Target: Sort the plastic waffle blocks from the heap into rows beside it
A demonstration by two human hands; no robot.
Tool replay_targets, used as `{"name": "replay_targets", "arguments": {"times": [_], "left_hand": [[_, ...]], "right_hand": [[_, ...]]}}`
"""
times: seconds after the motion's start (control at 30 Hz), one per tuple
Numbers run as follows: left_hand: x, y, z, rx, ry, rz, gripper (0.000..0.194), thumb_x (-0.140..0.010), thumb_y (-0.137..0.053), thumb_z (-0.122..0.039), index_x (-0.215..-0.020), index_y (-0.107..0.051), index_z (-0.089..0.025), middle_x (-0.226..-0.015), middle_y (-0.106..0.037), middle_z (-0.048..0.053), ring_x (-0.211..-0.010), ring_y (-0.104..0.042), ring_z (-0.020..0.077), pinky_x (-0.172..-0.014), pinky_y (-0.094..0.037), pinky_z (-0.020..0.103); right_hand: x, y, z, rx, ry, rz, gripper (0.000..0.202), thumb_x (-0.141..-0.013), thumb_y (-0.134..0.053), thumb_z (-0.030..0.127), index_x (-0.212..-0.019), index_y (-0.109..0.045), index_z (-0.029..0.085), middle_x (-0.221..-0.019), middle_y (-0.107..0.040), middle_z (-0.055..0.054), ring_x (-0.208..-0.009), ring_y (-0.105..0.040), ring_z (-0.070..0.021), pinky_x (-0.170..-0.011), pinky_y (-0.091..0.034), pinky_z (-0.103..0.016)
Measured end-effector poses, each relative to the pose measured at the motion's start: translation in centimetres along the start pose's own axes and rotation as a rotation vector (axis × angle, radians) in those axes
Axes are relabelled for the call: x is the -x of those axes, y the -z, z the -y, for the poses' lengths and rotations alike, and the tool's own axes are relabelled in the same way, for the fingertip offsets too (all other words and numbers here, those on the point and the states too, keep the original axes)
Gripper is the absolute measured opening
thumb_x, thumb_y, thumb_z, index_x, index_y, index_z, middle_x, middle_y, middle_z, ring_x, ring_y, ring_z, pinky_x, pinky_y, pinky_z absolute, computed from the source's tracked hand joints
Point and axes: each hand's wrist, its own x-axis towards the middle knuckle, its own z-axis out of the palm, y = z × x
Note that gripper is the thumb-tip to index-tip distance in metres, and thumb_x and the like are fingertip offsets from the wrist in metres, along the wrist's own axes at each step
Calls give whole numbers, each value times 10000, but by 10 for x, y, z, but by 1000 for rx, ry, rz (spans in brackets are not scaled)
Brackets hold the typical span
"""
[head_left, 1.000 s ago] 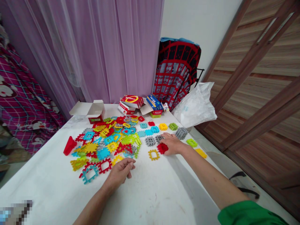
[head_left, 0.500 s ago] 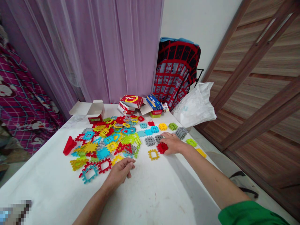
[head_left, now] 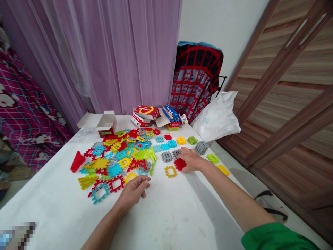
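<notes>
My right hand (head_left: 192, 159) reaches over the right part of the table. Its fingers and thumb are around the right side of a red toothed building block (head_left: 179, 164), partly covering it. Behind that block, a grey block (head_left: 176, 153) touches or nearly touches my fingertips. Another grey block (head_left: 167, 156) lies to its left, and a yellow square frame piece (head_left: 170, 172) lies nearer me. My left hand (head_left: 135, 189) rests at the front edge of the mixed pile, fingers curled in and nothing visible in them. A yellow piece (head_left: 130, 177) lies just beyond it.
A heap of coloured interlocking pieces (head_left: 114, 170) covers the left of the table (head_left: 161, 222). Blue pieces (head_left: 164, 147), a yellow block (head_left: 181, 140) and a grey stack (head_left: 201, 148) stand right. Opened boxes (head_left: 144, 116) and a white plastic bag (head_left: 217, 118) are behind.
Both hands stay in nearly the same place, the right one still at the red block. The pieces on the table have not visibly moved; the view has shifted very slightly.
</notes>
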Motion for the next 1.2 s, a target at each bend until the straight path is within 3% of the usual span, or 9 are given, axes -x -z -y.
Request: {"name": "replay_targets", "arguments": {"times": [1.2], "left_hand": [[1,-1,-5,-9,1,4,507,-625,-617,-605,-916,-618,-190,-745,-624,-9,-445,-505,65,-330,-267,174]], "right_hand": [[3,0,0,13,14,-8,581,-616,-719,359,-1181,-647,243,-1458,-440,-145,-1359,-336,-367,-1037,-316,-520]]}}
